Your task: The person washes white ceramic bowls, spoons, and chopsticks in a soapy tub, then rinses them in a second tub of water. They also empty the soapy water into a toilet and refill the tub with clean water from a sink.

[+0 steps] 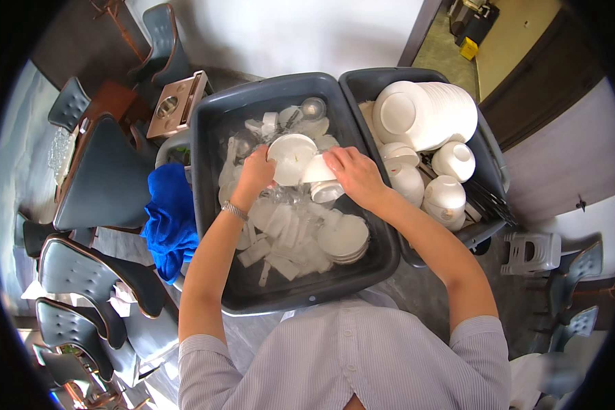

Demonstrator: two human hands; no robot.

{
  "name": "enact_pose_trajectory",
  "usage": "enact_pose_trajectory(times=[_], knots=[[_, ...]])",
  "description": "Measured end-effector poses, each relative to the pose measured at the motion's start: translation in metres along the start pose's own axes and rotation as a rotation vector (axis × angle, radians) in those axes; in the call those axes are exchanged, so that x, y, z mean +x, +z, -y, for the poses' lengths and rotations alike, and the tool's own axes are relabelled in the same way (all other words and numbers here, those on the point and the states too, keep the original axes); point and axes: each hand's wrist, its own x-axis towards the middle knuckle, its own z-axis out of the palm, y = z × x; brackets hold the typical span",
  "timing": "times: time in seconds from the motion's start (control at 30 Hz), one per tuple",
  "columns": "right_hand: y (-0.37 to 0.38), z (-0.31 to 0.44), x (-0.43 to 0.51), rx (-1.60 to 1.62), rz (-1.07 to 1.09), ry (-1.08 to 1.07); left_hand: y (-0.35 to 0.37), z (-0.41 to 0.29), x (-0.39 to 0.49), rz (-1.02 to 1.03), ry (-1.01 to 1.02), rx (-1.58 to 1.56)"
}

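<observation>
A dark grey plastic tub in front of me holds water with white dishes, spoons and glasses in it. My left hand grips the left rim of a white bowl. In my right hand is a white cup or small bowl, tilted beside the bowl's right edge. Just below it lies another small white cup. Stacked white saucers rest at the tub's lower right, near several white spoons. The undersides of both hands' fingers are partly hidden.
Against the tub's right side stands a second grey tub with stacked white plates, white bowls and black chopsticks. A blue cloth hangs at the left. Tufted chairs stand left, a grey plastic stool right.
</observation>
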Motion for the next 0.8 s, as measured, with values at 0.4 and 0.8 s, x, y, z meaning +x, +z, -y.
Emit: enact_pose_trajectory(times=[0.4,0.8], knots=[[-0.048,-0.042,-0.008,0.227,-0.310,0.181,0.045,-0.087,-0.052,-0.333,1.058,0.435],[-0.016,-0.149,-0.075,-0.174,0.016,0.326,0.128,-0.122,-0.041,-0.090,0.969,0.238]])
